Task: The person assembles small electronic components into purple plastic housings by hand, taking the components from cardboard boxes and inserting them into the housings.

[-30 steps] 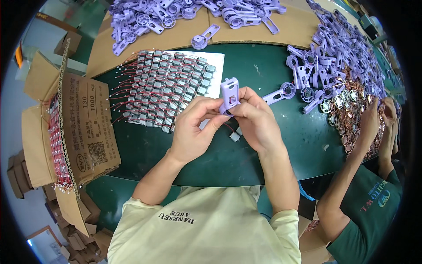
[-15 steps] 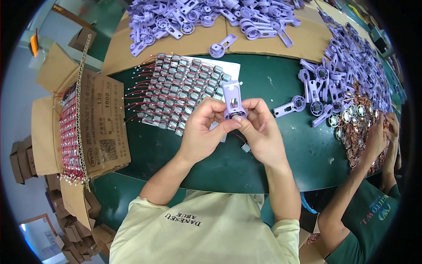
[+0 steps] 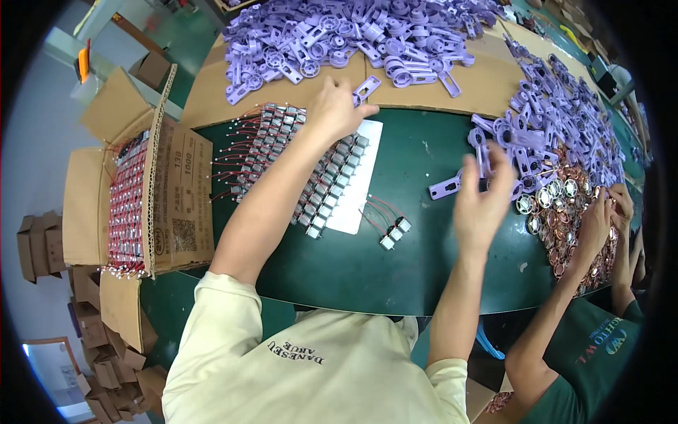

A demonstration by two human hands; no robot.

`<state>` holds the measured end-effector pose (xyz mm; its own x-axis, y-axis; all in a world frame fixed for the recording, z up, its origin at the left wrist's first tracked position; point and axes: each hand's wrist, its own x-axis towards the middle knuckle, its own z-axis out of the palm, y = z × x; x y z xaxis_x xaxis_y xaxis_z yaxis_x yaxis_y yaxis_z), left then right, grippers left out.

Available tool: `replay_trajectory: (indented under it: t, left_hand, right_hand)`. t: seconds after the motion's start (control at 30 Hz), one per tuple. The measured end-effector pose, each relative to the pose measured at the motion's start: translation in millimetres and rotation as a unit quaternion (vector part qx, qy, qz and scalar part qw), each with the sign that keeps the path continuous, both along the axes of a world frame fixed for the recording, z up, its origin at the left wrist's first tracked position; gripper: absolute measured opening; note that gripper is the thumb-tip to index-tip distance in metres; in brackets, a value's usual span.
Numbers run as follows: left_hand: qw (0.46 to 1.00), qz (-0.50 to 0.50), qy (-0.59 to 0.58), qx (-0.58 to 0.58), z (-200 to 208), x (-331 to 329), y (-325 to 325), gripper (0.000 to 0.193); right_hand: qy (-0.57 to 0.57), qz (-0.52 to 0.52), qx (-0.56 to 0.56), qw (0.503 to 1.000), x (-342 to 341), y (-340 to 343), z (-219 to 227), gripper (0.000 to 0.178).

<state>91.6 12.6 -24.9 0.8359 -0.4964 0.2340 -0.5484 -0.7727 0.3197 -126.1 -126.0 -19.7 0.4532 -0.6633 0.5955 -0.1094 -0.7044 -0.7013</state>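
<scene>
My left hand reaches out to a single purple plastic housing lying at the cardboard's front edge. Its thumb and fingers are apart around the ring end, which they partly hide. Slightly blurred, my right hand is raised with fingers spread, holding nothing, beside the purple housings on the right. Under my left forearm lie rows of small silver motors with red wires, partly on a white sheet. Loose motors with red wires lie on the green table between my arms.
A large heap of purple housings covers the far cardboard. An open carton holding wired motors stands at left. At right, a co-worker's hands work over copper-coloured rings. The green table curves in front of me.
Both hands have parted and no longer hold the purple housing with its wired motor. My left hand has gone far forward to the lone housing; my right has moved right and opened.
</scene>
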Motion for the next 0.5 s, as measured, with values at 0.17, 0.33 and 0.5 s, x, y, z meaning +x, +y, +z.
replay_trajectory:
  t: [0.17, 0.33, 0.5]
  left_hand:
    - [0.997, -0.068, 0.023, -0.009, -1.8, 11.1, 6.0, 0.047]
    - [0.854, -0.081, 0.359, -0.367, 30.0, -68.8, 47.2, 0.038]
    - [0.654, -0.082, 0.553, -0.509, 4.2, -109.6, 77.3, 0.031]
  right_hand:
    - [0.191, 0.326, 0.104, 0.92, 1.6, 42.5, 0.2, 0.017]
    - [0.282, 0.353, 0.102, 0.886, 1.1, 36.8, -14.1, 0.011]
    - [0.179, 0.31, 0.348, 0.866, 18.7, 60.1, -28.7, 0.011]
